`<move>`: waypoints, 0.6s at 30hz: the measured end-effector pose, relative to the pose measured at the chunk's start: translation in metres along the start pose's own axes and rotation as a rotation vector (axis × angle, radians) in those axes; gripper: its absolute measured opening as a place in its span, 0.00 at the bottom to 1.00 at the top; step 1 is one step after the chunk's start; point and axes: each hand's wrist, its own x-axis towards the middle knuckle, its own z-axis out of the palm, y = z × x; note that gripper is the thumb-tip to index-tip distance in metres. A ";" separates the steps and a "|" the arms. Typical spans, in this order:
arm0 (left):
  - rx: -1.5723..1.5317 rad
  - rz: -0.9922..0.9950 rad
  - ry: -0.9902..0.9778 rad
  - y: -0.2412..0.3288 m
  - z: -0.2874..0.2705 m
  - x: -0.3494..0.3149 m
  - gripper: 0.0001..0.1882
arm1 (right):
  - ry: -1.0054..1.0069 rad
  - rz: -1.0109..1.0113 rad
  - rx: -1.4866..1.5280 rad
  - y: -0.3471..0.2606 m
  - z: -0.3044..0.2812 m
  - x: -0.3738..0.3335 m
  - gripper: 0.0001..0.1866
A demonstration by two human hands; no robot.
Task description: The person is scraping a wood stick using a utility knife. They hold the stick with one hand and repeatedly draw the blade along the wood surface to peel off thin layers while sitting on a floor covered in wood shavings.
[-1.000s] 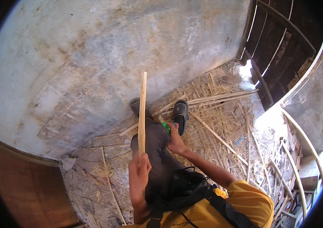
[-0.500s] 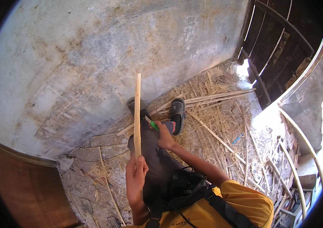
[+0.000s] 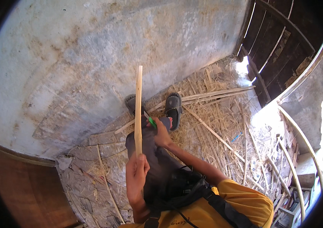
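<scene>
Rough grey plaster wall [image 3: 93,57] fills the far and left side; floor [image 3: 85,159] below it is dusty concrete w/ dry straw [image 3: 214,117] scattered to the right. Dark wooden slatted door [image 3: 279,49] far right. Thin bamboo strips [image 3: 214,94] lie on the straw just right of the feet, more curved strips [image 3: 302,140] stacked at right edge.

Person seated, dark trousers, yellow shirt, black strap across chest; 2 grey sandals [image 3: 173,108] on the feet close to the wall base.

Left hand [image 3: 136,178], near & centre-left: grip closed round the lower end of a long pale bamboo stick [image 3: 138,110], thumb up along it. Stick stands about upright, running away from the hand toward the wall, top end free, crossing in front of the left knee.

Right hand [image 3: 162,135], just right of the stick's mid part: grip closed on a small green-handled knife [image 3: 151,121]. Blade tip points at the stick & looks to touch its right edge, though can't tell for sure at this size.

Hands are apart, left one nearer the body, right one farther out over the lap
</scene>
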 end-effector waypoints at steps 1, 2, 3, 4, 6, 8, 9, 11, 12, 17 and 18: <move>0.001 0.000 0.001 0.001 0.001 0.001 0.21 | -0.002 -0.002 -0.004 0.000 0.000 0.000 0.40; 0.002 -0.001 0.001 0.002 0.001 0.001 0.21 | -0.003 -0.005 -0.008 0.000 0.000 0.000 0.40; 0.001 -0.006 -0.002 0.002 0.001 0.001 0.21 | -0.005 -0.010 -0.012 -0.002 0.000 0.001 0.40; 0.000 -0.011 -0.004 0.001 0.000 0.001 0.21 | -0.011 -0.003 -0.024 -0.004 0.001 0.001 0.39; -0.004 -0.013 -0.008 0.000 -0.001 0.001 0.22 | -0.022 0.010 -0.048 -0.006 0.000 0.000 0.37; -0.011 -0.006 -0.010 0.001 -0.002 0.002 0.22 | -0.064 -0.047 -0.146 -0.004 -0.004 0.003 0.40; -0.003 -0.009 -0.002 0.002 -0.003 0.002 0.22 | -0.085 -0.077 -0.196 -0.004 -0.006 0.004 0.41; 0.012 -0.015 0.012 0.004 -0.005 0.002 0.22 | -0.105 -0.113 -0.200 -0.005 -0.012 0.001 0.42; 0.016 -0.010 0.014 0.003 -0.007 0.003 0.22 | -0.113 -0.128 -0.204 -0.003 -0.016 -0.003 0.42; 0.039 -0.004 0.024 0.006 -0.007 0.006 0.23 | -0.035 0.165 0.237 -0.011 -0.052 -0.017 0.37; 0.029 -0.015 0.034 0.009 -0.005 0.007 0.21 | -0.016 0.312 0.417 -0.027 -0.063 -0.017 0.34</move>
